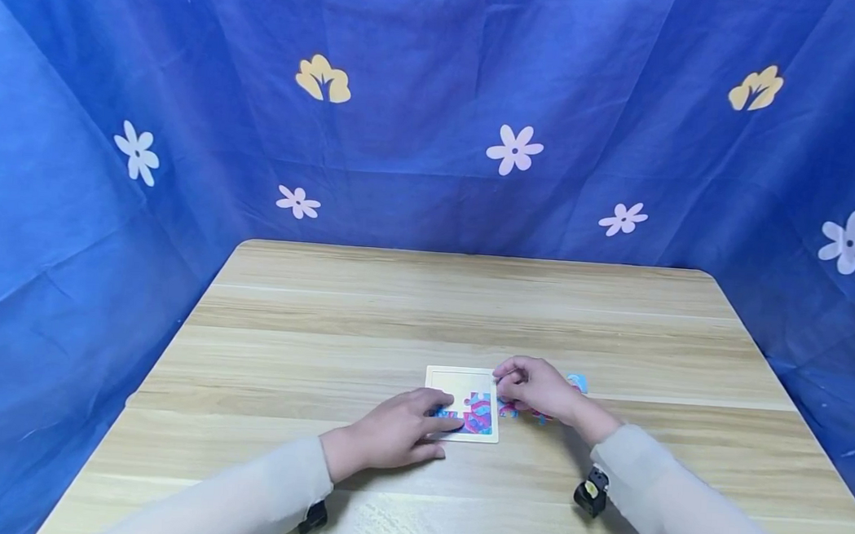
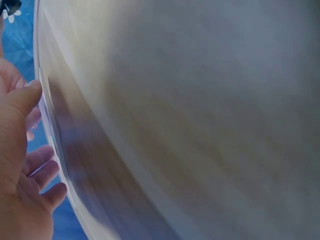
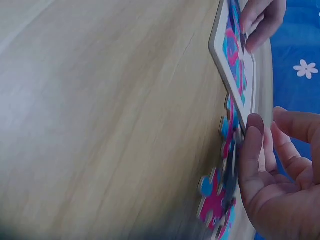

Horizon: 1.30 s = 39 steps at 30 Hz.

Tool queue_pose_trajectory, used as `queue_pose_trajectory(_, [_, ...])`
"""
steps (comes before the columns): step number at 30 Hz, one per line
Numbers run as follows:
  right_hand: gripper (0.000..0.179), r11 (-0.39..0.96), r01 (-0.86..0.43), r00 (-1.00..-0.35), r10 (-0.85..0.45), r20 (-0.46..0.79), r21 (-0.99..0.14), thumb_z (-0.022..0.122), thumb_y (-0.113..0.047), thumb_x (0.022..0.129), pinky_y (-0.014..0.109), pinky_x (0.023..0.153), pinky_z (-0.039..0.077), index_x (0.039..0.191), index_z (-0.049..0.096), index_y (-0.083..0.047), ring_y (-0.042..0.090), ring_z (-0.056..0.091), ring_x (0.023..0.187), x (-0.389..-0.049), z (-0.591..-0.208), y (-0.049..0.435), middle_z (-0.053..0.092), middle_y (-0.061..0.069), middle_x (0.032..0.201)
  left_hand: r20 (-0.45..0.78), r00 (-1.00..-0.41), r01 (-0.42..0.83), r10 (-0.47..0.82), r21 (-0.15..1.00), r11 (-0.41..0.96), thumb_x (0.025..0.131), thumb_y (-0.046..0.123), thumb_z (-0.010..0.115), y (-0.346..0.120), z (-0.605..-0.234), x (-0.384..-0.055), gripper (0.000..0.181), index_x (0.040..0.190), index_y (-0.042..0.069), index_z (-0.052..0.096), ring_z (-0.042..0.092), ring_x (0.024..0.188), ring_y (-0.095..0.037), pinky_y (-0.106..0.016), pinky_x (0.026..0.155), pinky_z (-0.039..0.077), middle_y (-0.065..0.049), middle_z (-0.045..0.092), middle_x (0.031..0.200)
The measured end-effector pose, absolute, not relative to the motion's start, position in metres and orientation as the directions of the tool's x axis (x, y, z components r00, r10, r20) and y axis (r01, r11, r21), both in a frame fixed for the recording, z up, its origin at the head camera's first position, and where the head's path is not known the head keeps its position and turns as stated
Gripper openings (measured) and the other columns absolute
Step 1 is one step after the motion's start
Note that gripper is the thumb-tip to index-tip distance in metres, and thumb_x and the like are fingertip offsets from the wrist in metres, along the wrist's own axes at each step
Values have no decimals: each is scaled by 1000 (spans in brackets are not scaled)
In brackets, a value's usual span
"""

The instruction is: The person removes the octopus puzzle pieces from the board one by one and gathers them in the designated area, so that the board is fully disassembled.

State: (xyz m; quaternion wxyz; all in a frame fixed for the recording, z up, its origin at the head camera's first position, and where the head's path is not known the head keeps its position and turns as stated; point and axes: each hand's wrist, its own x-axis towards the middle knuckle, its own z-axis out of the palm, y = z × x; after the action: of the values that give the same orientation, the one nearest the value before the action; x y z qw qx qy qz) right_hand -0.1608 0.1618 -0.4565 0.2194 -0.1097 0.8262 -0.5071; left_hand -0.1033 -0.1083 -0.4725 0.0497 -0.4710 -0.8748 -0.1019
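Puzzle tray (image 1: 450, 380) lies flat on the wooden table (image 1: 366, 312), just below the middle of the head view. It is a small square board with a pale rim. Its upper part is bare and light, and its lower right part is filled with pink and blue pieces that are already in place. The left hand (image 1: 395, 432) comes in from the lower left and rests on the lower left part of the tray, with its fingers almost straight and pressing down; it grips nothing. The right hand (image 1: 538, 388) sits at the right edge of the tray, its fingers bent at the tray's upper right corner. They may pinch a small piece there, but the pictures do not show this clearly, so I cannot tell. Loose puzzle pieces (image 1: 532, 412) in pink and blue lie on the table just right of the tray, partly hidden under the right hand. In the right wrist view the tray (image 3: 235, 65) is at the upper right, seen from its edge, and the loose pieces (image 3: 217, 197) lie in a row below it, close to the right hand's fingers (image 3: 252, 145). The left wrist view is blurry and shows mostly table, with the left hand (image 2: 22, 165) at the left edge. A blue cloth (image 1: 186, 122) with white flowers and yellow shapes hangs behind and beside the table.
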Motion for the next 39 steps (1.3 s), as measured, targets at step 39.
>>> queue_pose_trajectory(39, [15, 589, -114, -829, -500, -250, -800, 66, -3, 87, 26, 58, 52, 101, 69, -3, 14, 56, 67, -153, -454, 142, 59, 1, 83, 122, -565, 824, 816, 36, 565, 89, 50, 60, -90, -476, -88, 54, 137, 26, 54, 47, 124, -28, -40, 104, 38, -15, 46, 137])
